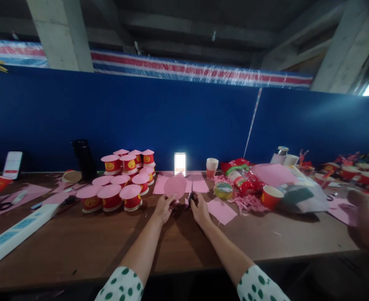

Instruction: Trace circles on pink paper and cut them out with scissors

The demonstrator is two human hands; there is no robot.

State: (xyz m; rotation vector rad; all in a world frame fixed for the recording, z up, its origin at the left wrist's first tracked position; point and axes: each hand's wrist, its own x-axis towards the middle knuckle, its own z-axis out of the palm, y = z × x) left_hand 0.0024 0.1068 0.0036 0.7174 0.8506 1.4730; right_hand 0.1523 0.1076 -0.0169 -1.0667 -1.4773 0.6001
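From the head view, holds a round pink paper disc (pixel 175 187) in the left hand (pixel 165 209), pinched between thumb and fingers at the lower edge, over the middle of the table (pixel 62 242); grips black-handled scissors (pixel 191 198) in the right hand (pixel 199 207), pointed away from the body just beside the disc; cannot tell the gap between the blades; has pink sheets (pixel 201 184) spread just behind the disc, with a bright pixelated screen (pixel 180 163) upright at the back; shows to the left a cluster of red cups (pixel 110 204) with pink paper tops, near a black bottle (pixel 83 159) and a white power strip (pixel 21 235); shows to the right a loose pink piece (pixel 221 210), a tape roll (pixel 223 191), pink paper shreds (pixel 249 204) and a tilted red cup (pixel 270 197); includes at the far right another person's hand (pixel 365 219), blurred; cannot tell its grasp.
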